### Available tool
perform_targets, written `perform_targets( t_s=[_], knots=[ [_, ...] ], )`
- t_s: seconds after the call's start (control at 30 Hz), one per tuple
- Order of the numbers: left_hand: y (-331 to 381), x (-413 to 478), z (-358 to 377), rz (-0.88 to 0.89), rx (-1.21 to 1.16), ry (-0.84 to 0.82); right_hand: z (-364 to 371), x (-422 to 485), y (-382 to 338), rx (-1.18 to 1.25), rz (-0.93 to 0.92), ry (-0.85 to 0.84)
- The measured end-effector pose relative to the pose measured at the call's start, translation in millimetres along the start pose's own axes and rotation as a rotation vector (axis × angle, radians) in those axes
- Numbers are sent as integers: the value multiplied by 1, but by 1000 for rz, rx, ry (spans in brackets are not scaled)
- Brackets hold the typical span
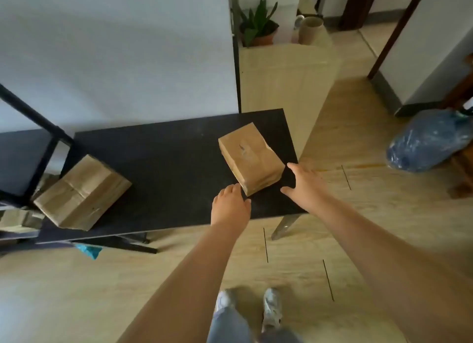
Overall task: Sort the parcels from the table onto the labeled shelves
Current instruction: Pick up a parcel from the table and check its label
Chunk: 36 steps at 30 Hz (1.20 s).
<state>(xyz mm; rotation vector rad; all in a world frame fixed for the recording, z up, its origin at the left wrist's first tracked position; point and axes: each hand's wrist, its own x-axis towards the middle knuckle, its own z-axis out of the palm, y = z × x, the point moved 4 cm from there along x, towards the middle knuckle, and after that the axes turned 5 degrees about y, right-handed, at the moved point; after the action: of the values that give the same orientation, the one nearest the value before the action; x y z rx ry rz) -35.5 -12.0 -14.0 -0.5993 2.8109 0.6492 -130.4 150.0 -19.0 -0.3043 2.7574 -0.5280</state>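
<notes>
A brown cardboard parcel [249, 157] lies on the right part of the black table [166, 168], one corner pointing at me. My left hand [230, 205] hovers at its near left corner, fingers loosely curled and just touching or almost touching the box. My right hand [303, 182] is spread beside the near right side, a small gap from the parcel. Neither hand holds anything. A second, larger parcel [82, 193] sits at the table's left end, overhanging the front edge.
A black metal shelf frame [38, 138] stands at the far left with another parcel [19, 218] low in it. A light wooden cabinet [281, 79] with a potted plant [259, 25] is behind the table. A blue plastic bag [427, 141] lies at the right.
</notes>
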Motion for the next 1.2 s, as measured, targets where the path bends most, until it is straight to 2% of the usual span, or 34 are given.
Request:
perform_targets(
  t_s=[0.13,0.53,0.87,1.0,1.2],
  knots=[
    [-4,19,8,-40,-33,-32,12,14,1,57,88,-16],
    [-17,40,16,-121,-344,-143,30,34,-14,327,262,-7],
    [-38,63,-38,-115,-625,84,-1,38,-58,518,184,201],
    [-43,76,-66,-78,-631,195,-11,42,-77,552,155,264],
    [-42,82,-86,-160,-753,255,-23,46,-87,554,142,314]
  ],
)
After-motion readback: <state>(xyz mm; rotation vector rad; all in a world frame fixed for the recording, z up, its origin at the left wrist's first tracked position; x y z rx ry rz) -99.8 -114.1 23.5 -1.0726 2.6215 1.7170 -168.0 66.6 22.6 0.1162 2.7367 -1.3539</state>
